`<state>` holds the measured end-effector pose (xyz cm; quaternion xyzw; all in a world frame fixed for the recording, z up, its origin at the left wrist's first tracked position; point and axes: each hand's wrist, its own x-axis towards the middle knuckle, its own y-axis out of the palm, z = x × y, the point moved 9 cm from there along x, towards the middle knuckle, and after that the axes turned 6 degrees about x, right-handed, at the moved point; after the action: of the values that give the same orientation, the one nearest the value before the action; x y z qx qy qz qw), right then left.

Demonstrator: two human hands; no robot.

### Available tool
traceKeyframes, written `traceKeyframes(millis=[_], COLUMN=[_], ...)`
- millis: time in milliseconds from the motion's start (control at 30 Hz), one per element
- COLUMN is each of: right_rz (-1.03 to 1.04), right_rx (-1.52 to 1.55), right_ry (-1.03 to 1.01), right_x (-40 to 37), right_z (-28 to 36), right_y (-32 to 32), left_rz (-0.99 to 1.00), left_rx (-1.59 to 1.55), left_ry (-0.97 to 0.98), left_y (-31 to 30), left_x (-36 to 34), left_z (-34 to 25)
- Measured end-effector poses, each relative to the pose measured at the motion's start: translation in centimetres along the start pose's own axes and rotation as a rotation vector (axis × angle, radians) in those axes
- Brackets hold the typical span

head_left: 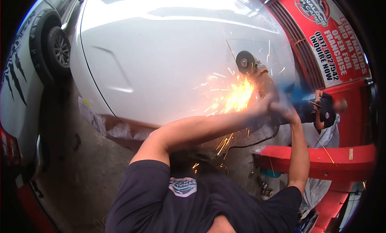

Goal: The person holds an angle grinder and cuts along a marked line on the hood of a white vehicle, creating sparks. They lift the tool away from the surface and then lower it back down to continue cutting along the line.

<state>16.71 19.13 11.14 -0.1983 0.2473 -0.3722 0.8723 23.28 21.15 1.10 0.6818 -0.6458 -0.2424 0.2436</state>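
An angle grinder point(261, 74), with a round dark disc point(244, 62), is against the white car body panel point(169, 60). Bright sparks point(240, 97) spray left and down from beside the disc. My left hand point(263, 105) reaches in from the left and is closed on the grinder, its fingers blurred. Right beside it, my right hand point(284, 108) also grips the tool, smeared by motion. The blue rear part of the grinder is blurred too. The hands partly hide the tool's body. A dark cable point(257, 143) curves below the hands.
Another vehicle with a black wheel point(59, 46) stands at the left. A person in dark clothes point(329, 108) is at the right, near a red lift beam point(317, 158). A red banner point(331, 36) hangs at the upper right. Plastic sheeting point(317, 192) lies lower right.
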Motion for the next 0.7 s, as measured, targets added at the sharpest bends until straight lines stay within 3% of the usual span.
traceKeyframes(millis=[100, 200, 300, 367, 467, 567, 700], right_rz=[-0.018, -0.010, -0.013, -0.009, -0.007, -0.004, -0.002], right_rx=[-0.035, -0.095, -0.047, -0.049, -0.064, -0.067, -0.103], right_ry=[-0.029, -0.104, -0.007, -0.031, -0.057, -0.062, -0.101], right_x=[0.2, 1.0, 0.9, 1.3, 2.0, 2.2, 2.9], right_z=[-0.1, 0.2, 0.6, 0.7, 1.0, 1.5, 0.7], right_y=[-0.4, -0.5, -0.1, -0.3, -0.4, -0.1, -0.8], left_rz=[-0.043, -0.043, -0.116, -0.169, -0.207, -0.157, -0.158], left_rx=[-0.030, -0.043, 0.048, 0.156, 0.081, 0.131, 0.078], left_ry=[0.063, 0.001, -0.051, -0.007, 0.107, 0.007, 0.031], left_y=[-0.3, -0.4, -1.1, -1.8, -2.0, -2.2, -2.3], left_x=[-0.4, -0.7, 0.1, 1.5, 2.3, 1.8, 2.6], left_z=[-1.0, -1.7, -1.1, 0.1, -0.2, -0.9, -0.5])
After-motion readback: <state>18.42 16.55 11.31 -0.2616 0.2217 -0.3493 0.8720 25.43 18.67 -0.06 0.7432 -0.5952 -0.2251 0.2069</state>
